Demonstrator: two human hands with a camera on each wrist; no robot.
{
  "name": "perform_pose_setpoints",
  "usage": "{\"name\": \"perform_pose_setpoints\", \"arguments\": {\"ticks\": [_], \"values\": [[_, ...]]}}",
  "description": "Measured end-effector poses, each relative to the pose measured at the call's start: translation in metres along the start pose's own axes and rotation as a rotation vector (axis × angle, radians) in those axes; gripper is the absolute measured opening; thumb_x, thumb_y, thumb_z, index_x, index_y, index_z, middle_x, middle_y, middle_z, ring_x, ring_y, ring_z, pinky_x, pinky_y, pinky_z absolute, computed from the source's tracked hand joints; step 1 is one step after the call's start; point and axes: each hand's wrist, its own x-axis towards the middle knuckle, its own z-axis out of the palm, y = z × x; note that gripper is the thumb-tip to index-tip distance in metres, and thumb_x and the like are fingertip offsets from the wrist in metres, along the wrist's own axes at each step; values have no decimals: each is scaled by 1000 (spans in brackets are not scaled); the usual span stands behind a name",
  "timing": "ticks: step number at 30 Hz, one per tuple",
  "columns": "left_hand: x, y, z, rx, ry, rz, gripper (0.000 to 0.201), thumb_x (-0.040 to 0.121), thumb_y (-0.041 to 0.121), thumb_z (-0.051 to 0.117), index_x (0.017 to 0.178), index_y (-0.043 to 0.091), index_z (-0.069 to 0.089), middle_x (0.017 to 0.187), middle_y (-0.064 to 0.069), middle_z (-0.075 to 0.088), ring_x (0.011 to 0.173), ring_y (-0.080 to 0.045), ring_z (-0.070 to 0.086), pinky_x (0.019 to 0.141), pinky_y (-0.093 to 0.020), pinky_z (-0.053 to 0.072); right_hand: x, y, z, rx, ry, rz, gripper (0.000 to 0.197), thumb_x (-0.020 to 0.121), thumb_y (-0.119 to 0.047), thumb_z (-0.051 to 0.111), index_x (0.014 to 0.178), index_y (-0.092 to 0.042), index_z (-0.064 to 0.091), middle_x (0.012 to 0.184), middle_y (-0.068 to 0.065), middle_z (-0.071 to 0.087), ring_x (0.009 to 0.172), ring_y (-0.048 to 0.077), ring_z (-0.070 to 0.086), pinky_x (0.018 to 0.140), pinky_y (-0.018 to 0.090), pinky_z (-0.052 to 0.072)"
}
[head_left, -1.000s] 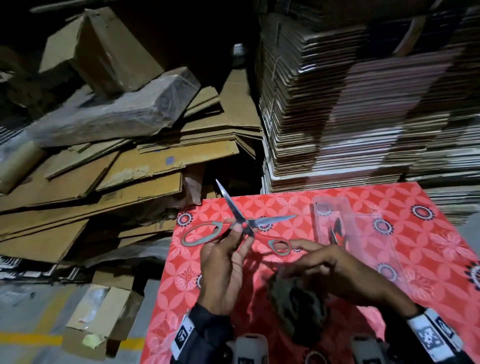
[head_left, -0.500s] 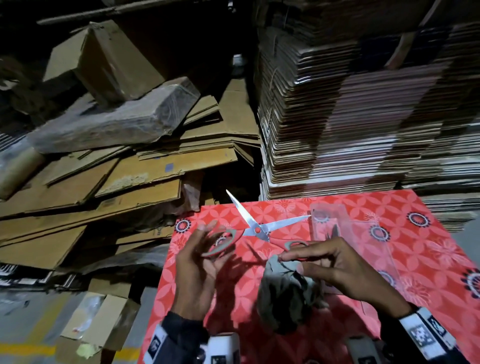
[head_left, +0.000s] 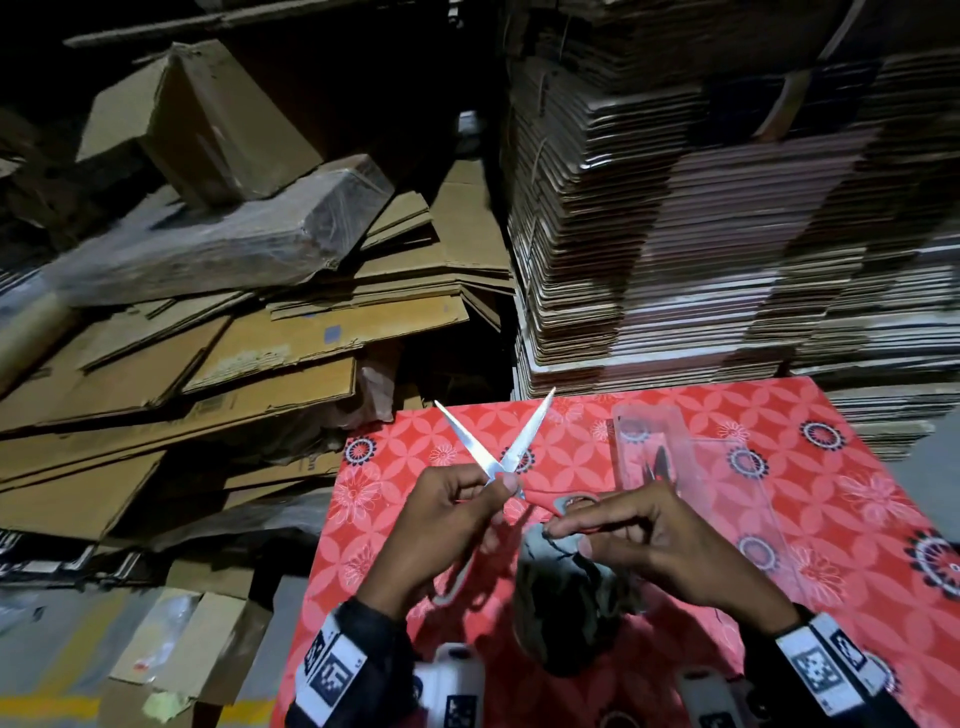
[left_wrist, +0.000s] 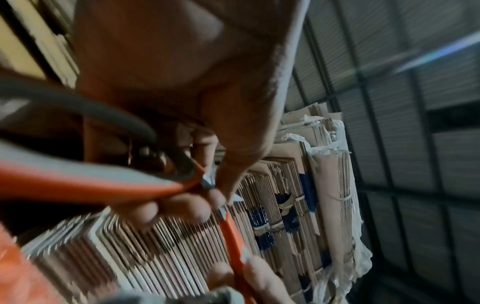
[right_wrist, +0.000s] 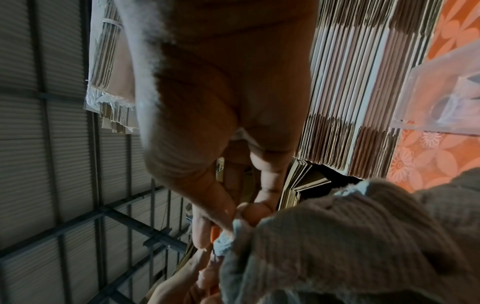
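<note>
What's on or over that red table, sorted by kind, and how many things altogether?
scissors: 1
rag: 1
clear pack: 1
Total: 3

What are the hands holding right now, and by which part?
The left hand pinches the open scissors near the pivot; the right hand pinches one red handle, with a grey cloth bunched under it.
</note>
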Motion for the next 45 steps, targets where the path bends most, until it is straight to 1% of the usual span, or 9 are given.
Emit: {"name": "perform_pose_setpoints", "arguments": {"ticks": [2,8,12,21,24,28,33,38,45], "values": [[-3,-2,7,-42,36,19,41,97,37,68,68,8,62,54,-13,56,48,-22,50,53,-29,38,-1,-1,3,27,5,8,23,95,-8,73,113,-19,82,118,2,78,126,21,65,97,25,51],[-6,-10,11,49,143,88,60,105,50,54,58,13,55,48,-10,52,44,-20,47,56,-33,40,-6,-2,-23,-87,53,39,23,87,2,80,85,-21,82,109,-4,76,81,13,70,74,21,49],[-8,-12,8,129,200,140,60,97,61,53,55,18,58,46,-11,53,43,-16,47,57,-31,39,-8,-8,-52,-80,225,23,28,84,4,79,92,-22,80,94,14,75,77,22,65,73,31,53],[-10,6,20,264,170,220,50,101,47,54,53,36,63,50,-16,50,45,-15,43,54,-44,44,14,-32,-29,-169,373,-156,28,83,14,77,93,-12,77,84,2,75,72,4,65,67,13,48],[-10,5,24,316,164,218,58,107,35,57,50,40,62,43,7,49,43,-4,43,52,-37,42,23,-32,-28,-164,500,-204,19,83,1,82,90,-16,77,82,-3,76,71,6,65,69,16,50],[-11,1,22,331,194,197,57,106,43,56,51,27,56,45,13,50,43,-2,45,54,-39,45,25,-36,-29,-49,460,-214,15,81,-10,83,93,-19,79,91,3,77,84,14,71,78,24,58],[-12,3,25,355,199,212,56,97,58,47,60,16,48,48,-2,43,46,-10,40,52,-47,40,28,-32,7,-91,281,-210,17,86,1,80,92,-15,79,85,-2,75,73,6,66,71,16,50],[-15,4,29,372,222,247,58,99,55,46,63,9,49,59,-15,50,49,-21,48,53,-51,42,31,-24,39,-396,576,-373,20,84,1,78,89,-18,80,87,-11,75,83,6,70,76,19,52],[-17,-1,32,386,243,282,42,101,39,49,59,37,54,53,7,47,49,-6,41,51,-32,30,31,-1,61,-627,707,-503,16,89,-6,76,104,-8,82,98,4,70,86,8,67,80,13,50]]}}
